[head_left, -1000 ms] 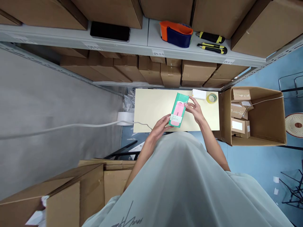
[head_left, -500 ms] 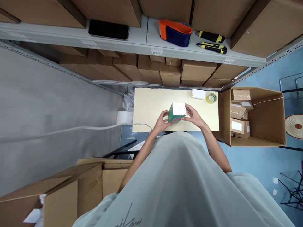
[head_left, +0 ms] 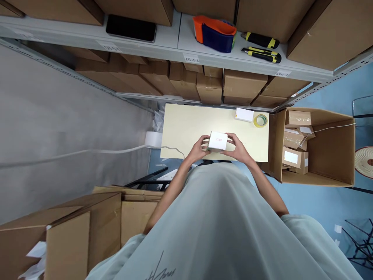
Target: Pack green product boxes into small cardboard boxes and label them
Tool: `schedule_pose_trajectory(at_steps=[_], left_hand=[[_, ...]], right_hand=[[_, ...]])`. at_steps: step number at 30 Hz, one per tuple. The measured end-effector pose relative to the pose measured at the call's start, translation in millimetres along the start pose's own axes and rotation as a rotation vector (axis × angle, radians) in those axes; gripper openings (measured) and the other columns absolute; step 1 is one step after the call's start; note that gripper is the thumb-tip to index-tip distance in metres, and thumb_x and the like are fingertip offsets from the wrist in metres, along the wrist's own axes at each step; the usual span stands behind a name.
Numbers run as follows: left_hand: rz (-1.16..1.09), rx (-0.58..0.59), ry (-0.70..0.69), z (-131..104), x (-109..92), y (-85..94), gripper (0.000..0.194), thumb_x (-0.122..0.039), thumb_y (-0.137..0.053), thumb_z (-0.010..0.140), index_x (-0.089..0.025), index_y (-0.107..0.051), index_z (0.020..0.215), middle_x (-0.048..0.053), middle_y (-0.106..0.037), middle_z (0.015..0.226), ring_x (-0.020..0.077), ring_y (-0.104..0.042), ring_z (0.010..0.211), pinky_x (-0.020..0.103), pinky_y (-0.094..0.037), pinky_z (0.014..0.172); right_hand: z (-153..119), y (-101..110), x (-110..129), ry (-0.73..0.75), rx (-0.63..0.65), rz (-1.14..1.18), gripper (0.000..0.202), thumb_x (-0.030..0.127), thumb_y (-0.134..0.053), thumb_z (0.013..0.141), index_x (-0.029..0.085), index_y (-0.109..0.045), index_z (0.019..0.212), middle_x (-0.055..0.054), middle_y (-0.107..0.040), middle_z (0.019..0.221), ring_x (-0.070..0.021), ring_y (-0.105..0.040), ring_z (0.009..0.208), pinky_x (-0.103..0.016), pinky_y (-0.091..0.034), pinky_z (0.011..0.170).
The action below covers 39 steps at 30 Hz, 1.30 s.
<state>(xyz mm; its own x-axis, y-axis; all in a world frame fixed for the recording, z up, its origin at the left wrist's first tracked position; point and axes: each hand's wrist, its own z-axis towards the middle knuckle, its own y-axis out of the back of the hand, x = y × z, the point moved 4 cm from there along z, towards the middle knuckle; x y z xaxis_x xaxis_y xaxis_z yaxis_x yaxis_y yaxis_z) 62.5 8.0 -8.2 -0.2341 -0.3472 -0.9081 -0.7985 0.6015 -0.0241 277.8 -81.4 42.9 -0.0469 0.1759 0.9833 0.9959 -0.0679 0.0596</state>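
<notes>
So there's a small box [head_left: 218,140] over the near middle part of the pale tabletop [head_left: 183,120], white end turned up, with a bit of reddish print on it. Both hands are on it. The left hand [head_left: 198,151] has its fingers curved and a little spread against the left side, and the right hand [head_left: 238,149] does the same on the right, thumb toward the near edge and fingers toward the far one — basically squeezing it between them. Can't tell if the bottom touches the table or hangs just above it.

My read: the step in hand is turning or lining up the box, or checking that end. Whatever move follows, I'd say it calls for even pressure from both sides so it doesn't tip, and a look at what's underneath before letting go.

Far right on the table there's a flat white box [head_left: 244,114] with a roll of tape [head_left: 260,120] just to its right, both well apart from the hands. Past the table's right end sits a big open carton [head_left: 329,155] — small brown boxes [head_left: 291,157] piled in its left part.
</notes>
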Motion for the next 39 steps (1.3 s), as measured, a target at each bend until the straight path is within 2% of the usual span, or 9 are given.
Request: schedule_pose_trajectory(at_steps=[3,6,10,13,19,24,32,36,39], left_hand=[[0.039,0.188,0.107,-7,2,-15.7,0.081,-0.031,-0.096,0.062,-0.021,-0.069,0.138,0.013,-0.077,0.141,0.0352,-0.075,0.129,0.050,-0.061,0.114],[-0.047,0.267,0.148,-15,0,-30.0,0.087,-0.043,-0.099,0.066,-0.020,-0.070,0.145,0.013,-0.080,0.138,0.0378,-0.075,0.131,0.052,-0.059,0.118],[-0.165,0.179,0.221,-21,-7,-42.6,0.095,-0.059,-0.095,0.080,-0.023,-0.060,0.161,0.012,-0.084,0.127,0.0355,-0.078,0.126,0.048,-0.060,0.112],[-0.245,0.082,0.267,-21,-12,-51.5,0.085,-0.070,-0.086,0.088,-0.023,-0.065,0.155,0.012,-0.084,0.124,0.0331,-0.081,0.116,0.044,-0.064,0.103],[-0.536,0.011,0.528,-17,-4,-67.9,0.066,-0.079,-0.069,0.096,-0.019,-0.075,0.123,0.006,-0.078,0.081,0.0206,-0.072,0.064,0.041,-0.070,0.081],[-0.687,-0.011,0.684,-16,4,-67.4,0.059,-0.077,-0.066,0.098,-0.019,-0.074,0.111,0.002,-0.072,0.070,0.0172,-0.063,0.051,0.037,-0.069,0.068],[-0.611,0.033,0.564,-6,-6,-37.4,0.060,-0.071,-0.083,0.088,-0.022,-0.076,0.120,0.007,-0.083,0.090,0.0214,-0.077,0.072,0.035,-0.070,0.073],[-0.535,-0.013,0.481,-8,-3,2.2,0.062,-0.066,-0.097,0.077,-0.023,-0.076,0.116,0.011,-0.086,0.110,0.0271,-0.083,0.100,0.035,-0.070,0.085],[-0.549,-0.097,0.446,-12,5,41.8,0.054,-0.051,-0.104,0.072,-0.022,-0.074,0.106,0.009,-0.084,0.108,0.0245,-0.082,0.099,0.040,-0.070,0.095]], right_hand=[[14,21,-12,-0.039,-0.062,-0.033,0.100,0.064,-0.103,0.071,0.032,-0.059,0.155,-0.010,-0.074,0.139,-0.0308,-0.072,0.129,-0.051,-0.058,0.120],[34,41,-25,-0.072,-0.111,-0.017,0.101,0.070,-0.098,0.074,0.032,-0.058,0.159,-0.005,-0.075,0.120,-0.0237,-0.075,0.104,-0.041,-0.064,0.104],[60,57,-41,-0.217,-0.166,-0.022,0.076,0.082,-0.085,0.082,0.029,-0.071,0.134,0.002,-0.070,0.086,-0.0186,-0.070,0.080,-0.031,-0.064,0.080],[74,54,-52,-0.380,-0.122,-0.040,0.068,0.088,-0.078,0.086,0.026,-0.074,0.112,0.005,-0.063,0.068,-0.0157,-0.065,0.068,-0.024,-0.058,0.066],[76,37,-79,-0.676,0.019,-0.058,0.063,0.084,-0.075,0.096,0.021,-0.072,0.090,-0.002,-0.069,0.064,-0.0156,-0.069,0.060,-0.022,-0.057,0.058],[61,34,-92,-0.811,0.069,-0.065,0.063,0.082,-0.071,0.101,0.020,-0.073,0.095,-0.007,-0.075,0.064,-0.0207,-0.076,0.062,-0.024,-0.058,0.057],[66,28,-72,-0.780,-0.072,-0.028,0.053,0.072,-0.066,0.109,0.020,-0.074,0.111,-0.005,-0.077,0.080,-0.0167,-0.077,0.063,-0.021,-0.055,0.057],[90,8,-57,-0.677,-0.137,-0.012,0.040,0.059,-0.062,0.113,0.022,-0.075,0.124,-0.004,-0.077,0.093,-0.0116,-0.073,0.061,-0.020,-0.054,0.059],[114,-20,-49,-0.595,-0.210,-0.002,0.038,0.048,-0.063,0.110,0.024,-0.073,0.137,-0.003,-0.078,0.100,-0.0102,-0.071,0.064,-0.020,-0.055,0.064]])
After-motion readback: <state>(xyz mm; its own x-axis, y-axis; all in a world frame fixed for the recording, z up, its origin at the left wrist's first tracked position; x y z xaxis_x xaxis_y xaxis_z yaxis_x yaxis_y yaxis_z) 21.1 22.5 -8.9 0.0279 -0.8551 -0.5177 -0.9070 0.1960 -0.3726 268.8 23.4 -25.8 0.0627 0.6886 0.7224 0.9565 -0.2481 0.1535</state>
